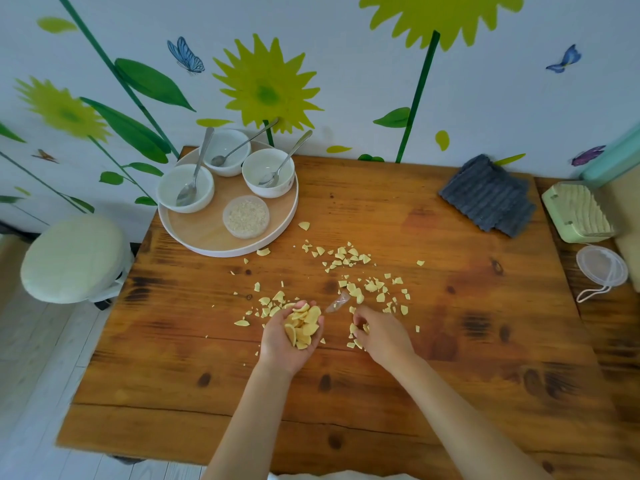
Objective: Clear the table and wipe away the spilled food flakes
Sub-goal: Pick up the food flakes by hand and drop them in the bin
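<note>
The big wooden table (381,375) has yellow food flakes (349,258) spilled across its middle, spreading away from the hands toward the round tray (194,237) and gray cloth (488,195). The left hand (294,337) is cupped, palm up, full of flakes. The right hand (377,332) – nearer the loose ones – curls its fingers, pinching some up

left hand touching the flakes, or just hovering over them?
Touching. The head view shows the left hand cupped palm up, with a pile of yellow flakes lying directly in the palm against its curled fingers.
</note>
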Demonstrator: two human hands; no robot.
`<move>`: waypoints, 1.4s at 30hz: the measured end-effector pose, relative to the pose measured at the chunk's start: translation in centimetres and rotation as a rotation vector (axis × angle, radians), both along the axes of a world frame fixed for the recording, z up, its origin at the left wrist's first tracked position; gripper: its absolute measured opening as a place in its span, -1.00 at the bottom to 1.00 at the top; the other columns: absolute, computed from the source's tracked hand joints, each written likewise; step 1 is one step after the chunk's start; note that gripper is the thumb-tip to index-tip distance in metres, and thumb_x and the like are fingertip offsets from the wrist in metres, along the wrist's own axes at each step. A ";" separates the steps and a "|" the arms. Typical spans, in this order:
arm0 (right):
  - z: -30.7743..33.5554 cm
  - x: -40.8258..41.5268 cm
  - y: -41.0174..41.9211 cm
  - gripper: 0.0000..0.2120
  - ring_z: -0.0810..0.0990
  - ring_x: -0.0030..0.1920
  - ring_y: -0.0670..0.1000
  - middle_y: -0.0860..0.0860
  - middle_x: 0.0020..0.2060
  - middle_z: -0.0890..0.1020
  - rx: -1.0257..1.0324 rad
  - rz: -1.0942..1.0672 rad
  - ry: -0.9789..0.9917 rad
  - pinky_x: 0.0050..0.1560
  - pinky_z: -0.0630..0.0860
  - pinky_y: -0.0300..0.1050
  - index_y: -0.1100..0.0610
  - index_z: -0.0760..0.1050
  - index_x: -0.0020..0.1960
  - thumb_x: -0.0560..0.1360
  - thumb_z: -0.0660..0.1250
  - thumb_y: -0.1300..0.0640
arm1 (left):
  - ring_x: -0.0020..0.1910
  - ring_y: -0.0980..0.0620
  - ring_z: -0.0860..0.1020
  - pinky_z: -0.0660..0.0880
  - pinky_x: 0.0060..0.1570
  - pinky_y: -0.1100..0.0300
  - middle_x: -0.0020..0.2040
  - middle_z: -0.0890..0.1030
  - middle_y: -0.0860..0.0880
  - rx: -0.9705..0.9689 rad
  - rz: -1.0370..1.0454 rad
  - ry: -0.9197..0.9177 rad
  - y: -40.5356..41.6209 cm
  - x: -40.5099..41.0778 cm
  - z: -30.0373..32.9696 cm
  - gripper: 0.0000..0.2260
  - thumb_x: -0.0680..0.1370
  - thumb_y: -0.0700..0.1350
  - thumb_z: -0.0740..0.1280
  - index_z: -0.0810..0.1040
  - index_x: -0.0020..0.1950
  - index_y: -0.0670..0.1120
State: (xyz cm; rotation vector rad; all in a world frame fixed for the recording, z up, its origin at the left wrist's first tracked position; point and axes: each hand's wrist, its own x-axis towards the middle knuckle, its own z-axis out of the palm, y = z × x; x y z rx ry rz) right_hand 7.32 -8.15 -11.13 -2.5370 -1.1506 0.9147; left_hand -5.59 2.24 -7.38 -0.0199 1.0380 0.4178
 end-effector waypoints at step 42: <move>2.7 -1.1 8.0 -0.89 0.43 -0.41 -0.07 -0.02 -0.29 0.53 0.170 -0.005 0.482 -0.41 0.43 -0.28 0.08 0.45 0.07 0.57 0.20 0.12 | -0.11 -0.03 0.58 0.58 -0.15 0.15 -0.14 0.62 -0.11 0.053 0.384 -0.009 3.8 -6.5 1.4 -0.76 0.60 -0.15 0.08 0.53 -0.07 -0.16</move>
